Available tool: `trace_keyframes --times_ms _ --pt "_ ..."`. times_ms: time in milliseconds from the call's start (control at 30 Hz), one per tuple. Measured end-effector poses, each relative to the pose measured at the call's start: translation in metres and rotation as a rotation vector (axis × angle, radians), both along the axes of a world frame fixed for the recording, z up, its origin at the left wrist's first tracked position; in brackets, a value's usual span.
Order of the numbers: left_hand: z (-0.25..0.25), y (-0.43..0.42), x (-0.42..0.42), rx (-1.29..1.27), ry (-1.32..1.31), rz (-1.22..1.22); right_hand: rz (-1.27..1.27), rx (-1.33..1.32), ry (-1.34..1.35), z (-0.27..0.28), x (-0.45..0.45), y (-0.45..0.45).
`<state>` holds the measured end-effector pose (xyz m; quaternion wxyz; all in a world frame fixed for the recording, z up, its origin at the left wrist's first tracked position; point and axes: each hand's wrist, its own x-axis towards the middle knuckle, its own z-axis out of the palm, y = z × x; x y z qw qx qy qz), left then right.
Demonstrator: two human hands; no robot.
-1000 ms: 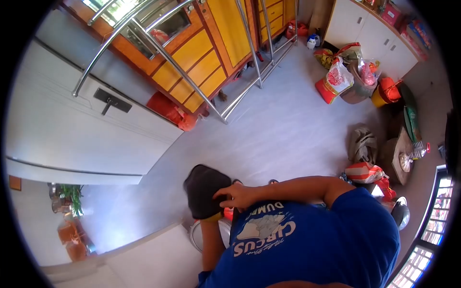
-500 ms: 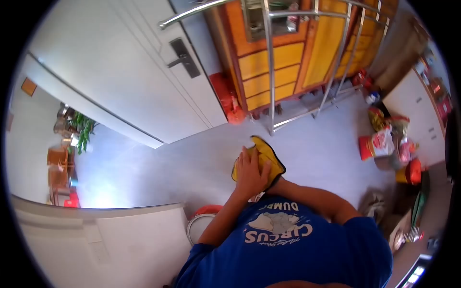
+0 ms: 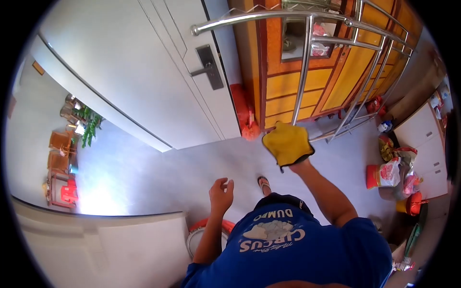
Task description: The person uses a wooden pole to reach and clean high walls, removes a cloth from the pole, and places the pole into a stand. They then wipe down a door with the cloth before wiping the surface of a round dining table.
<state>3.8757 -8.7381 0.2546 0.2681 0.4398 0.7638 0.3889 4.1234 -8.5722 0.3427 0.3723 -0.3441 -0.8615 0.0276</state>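
A yellow cloth (image 3: 288,144) with black edging covers my right hand (image 3: 301,166), which holds it out in front of the cabinet. The fingers of that hand are hidden by the cloth, and only the wrist side shows. My left hand (image 3: 221,193) is raised over the floor, well to the left of the cloth. Its fingers are slightly curled with the thumb apart, and nothing is in it.
A steel rail frame (image 3: 305,72) stands before the yellow and orange cabinet (image 3: 297,103). The white door (image 3: 144,81) with a dark handle (image 3: 209,68) is at the left. Bags (image 3: 384,174) lie at the right. A round metal-rimmed container (image 3: 194,240) is beside my left forearm.
The cloth showed its dark side over my left hand, then yellow at my right hand under my left. Now my left hand is off it, and my right hand has moved forward. The view has turned left.
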Motion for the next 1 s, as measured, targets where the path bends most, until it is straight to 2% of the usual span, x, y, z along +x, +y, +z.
trace_keyframes --times_ms 67,133,267,333,367,433,467,567,667,700,767,867,933,967,1000 --pt "0.009 0.017 -0.004 -0.003 0.012 0.001 -0.006 0.122 -0.007 0.032 0.006 0.033" --pt "0.004 0.036 -0.009 0.016 -0.014 -0.008 0.016 -0.009 0.148 0.036 0.004 0.058" --pt "-0.015 0.078 -0.018 0.095 -0.050 -0.048 0.194 -0.641 0.584 0.040 -0.006 0.111" --pt "-0.008 0.098 -0.017 0.104 -0.093 -0.044 0.577 -1.295 1.698 0.021 -0.020 0.151" --pt "0.005 0.107 -0.014 0.102 -0.095 -0.050 0.810 -1.156 1.564 0.016 -0.022 0.191" --pt "0.004 0.122 -0.017 0.090 -0.098 -0.026 0.835 -1.058 1.557 0.047 -0.035 0.236" --pt "0.003 0.126 -0.018 0.086 -0.100 -0.017 0.631 -1.099 1.679 0.087 -0.045 0.241" --pt "0.002 0.132 -0.022 0.032 -0.102 0.029 0.765 -0.912 1.727 0.117 -0.072 0.280" --pt "-0.018 0.127 -0.034 -0.020 -0.107 0.094 0.828 -0.767 1.694 0.114 -0.115 0.294" --pt "-0.027 0.121 -0.039 -0.028 -0.094 0.105 0.624 -1.058 1.841 0.114 -0.127 0.283" --pt "-0.045 0.116 -0.053 -0.023 -0.064 0.125 0.511 -0.853 1.496 0.091 -0.145 0.277" --pt "-0.062 0.098 -0.077 -0.051 -0.168 0.228 0.345 -0.538 0.980 0.031 -0.182 0.271" --pt "-0.074 0.086 -0.099 -0.020 -0.221 0.288 0.500 -0.706 0.989 0.003 -0.198 0.283" --pt "-0.078 0.079 -0.108 -0.002 -0.251 0.321 0.708 -0.991 1.163 -0.010 -0.191 0.301" --pt "-0.078 0.071 -0.116 -0.011 -0.268 0.344 0.912 -1.283 1.328 0.000 -0.199 0.304"
